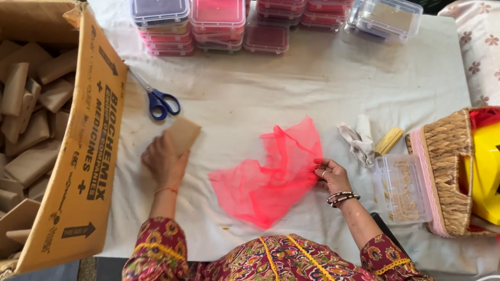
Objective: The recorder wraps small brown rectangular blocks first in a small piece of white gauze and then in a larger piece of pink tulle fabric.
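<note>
My left hand (163, 159) grips a small brown paper-wrapped packet (183, 133) just above the white cloth-covered table (321, 82), near the open side of a large cardboard box (75, 155). The box holds several similar brown packets (12, 118). My right hand (332, 175) pinches the right edge of a pink net fabric piece (269, 174) that lies spread on the table in front of me.
Blue-handled scissors (158, 100) lie beyond my left hand. Stacks of lidded plastic boxes (222, 8) line the far edge. A clear box (401, 189), a crumpled white scrap (357, 138) and a wicker basket (447, 162) with a yellow tape dispenser (499, 174) sit at right.
</note>
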